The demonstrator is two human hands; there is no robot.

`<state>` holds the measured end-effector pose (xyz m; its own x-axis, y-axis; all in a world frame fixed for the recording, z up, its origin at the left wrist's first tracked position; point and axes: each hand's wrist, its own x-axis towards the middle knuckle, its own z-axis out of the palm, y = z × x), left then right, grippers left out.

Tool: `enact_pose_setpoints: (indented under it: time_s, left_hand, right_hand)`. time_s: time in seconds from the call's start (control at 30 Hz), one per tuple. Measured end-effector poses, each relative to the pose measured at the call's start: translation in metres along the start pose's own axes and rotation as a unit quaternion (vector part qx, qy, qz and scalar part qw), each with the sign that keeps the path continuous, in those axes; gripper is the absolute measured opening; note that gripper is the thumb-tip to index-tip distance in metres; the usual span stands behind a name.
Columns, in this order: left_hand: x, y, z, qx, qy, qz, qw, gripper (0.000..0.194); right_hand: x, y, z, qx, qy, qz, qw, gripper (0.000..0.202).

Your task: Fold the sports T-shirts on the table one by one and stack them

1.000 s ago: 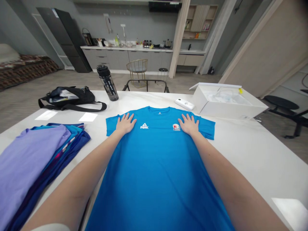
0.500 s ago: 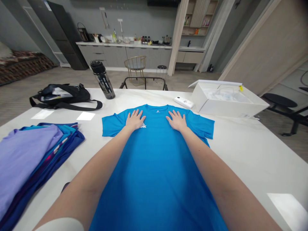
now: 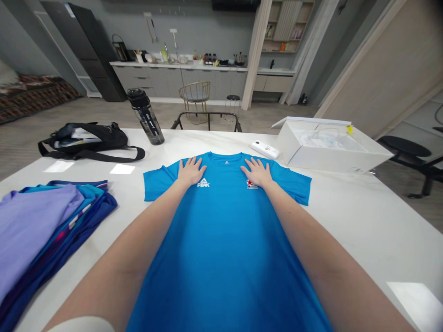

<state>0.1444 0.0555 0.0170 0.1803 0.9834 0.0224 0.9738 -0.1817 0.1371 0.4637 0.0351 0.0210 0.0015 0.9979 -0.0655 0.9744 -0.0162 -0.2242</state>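
A blue short-sleeved T-shirt (image 3: 224, 221) lies spread front side up on the white table, its collar at the far end. My left hand (image 3: 190, 172) rests flat on the shirt's left shoulder area, fingers spread, just above a white printed logo. On the opposite shoulder my right hand (image 3: 258, 172) lies flat too, fingers apart, beside a red and white badge. Neither hand grips the cloth. The shirt's lower hem runs out of view at the bottom.
Folded clothes (image 3: 44, 216) are stacked at the left, a lilac one on top. Behind them are a black bag (image 3: 86, 140) and a dark bottle (image 3: 147, 117). A white device (image 3: 265, 150) and an open white box (image 3: 332, 150) stand at the back right of the table (image 3: 360, 221).
Both hands have shifted slightly outward and up towards the shoulders, uncovering more of the chest logo and the badge. The view has moved a little.
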Motion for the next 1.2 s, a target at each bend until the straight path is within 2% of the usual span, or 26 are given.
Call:
enact_pose_setpoints:
  time_s: [0.1,0.17,0.27,0.33,0.43,0.53,0.63,0.73,0.87,0.97,1.1,1.2]
  left_hand:
    - [0.008,0.001,0.000,0.018,0.058,0.023,0.998,0.062]
    - [0.014,0.003,0.001,0.015,0.057,0.024,0.998,0.062]
    - [0.017,0.007,0.000,0.002,0.046,0.026,0.999,0.062]
    - [0.009,0.013,-0.005,0.004,0.089,0.049,0.995,0.061]
    - [-0.015,0.034,-0.012,0.015,0.133,0.115,0.984,0.058]
    - [-0.046,0.071,-0.010,0.011,0.086,0.158,0.984,0.060]
    - [-0.074,0.120,0.003,-0.013,0.035,0.168,0.985,0.063]
    - [-0.102,0.174,0.015,-0.044,0.025,0.202,0.978,0.061]
    - [-0.152,0.243,0.018,-0.072,0.033,0.289,0.954,0.054]
    - [-0.197,0.284,0.013,-0.073,0.040,0.381,0.921,0.045]
    - [-0.250,0.322,0.008,-0.058,0.002,0.488,0.871,0.030]
    - [-0.280,0.342,0.007,-0.065,-0.049,0.534,0.841,0.025]
  right_hand:
    - [0.007,0.000,-0.004,0.016,0.048,-0.014,0.999,0.068]
    - [0.011,-0.002,-0.003,0.016,0.050,-0.053,0.997,0.066]
    - [0.010,-0.005,0.001,0.022,0.022,-0.101,0.994,0.062]
    - [0.002,-0.001,0.001,0.032,0.060,-0.092,0.993,0.059]
    - [-0.017,0.022,-0.008,0.042,0.146,-0.019,0.988,0.052]
    - [-0.039,0.063,-0.023,0.028,0.167,0.057,0.984,0.046]
    - [-0.064,0.106,-0.035,0.007,0.136,0.088,0.987,0.047]
    - [-0.087,0.135,-0.039,-0.010,0.106,0.103,0.989,0.052]
    - [-0.106,0.153,-0.040,0.005,0.113,0.154,0.982,0.059]
    - [-0.107,0.159,-0.041,0.017,0.132,0.184,0.974,0.066]
    - [-0.100,0.170,-0.044,0.050,0.132,0.246,0.959,0.062]
    - [-0.095,0.177,-0.046,0.094,0.131,0.275,0.948,0.049]
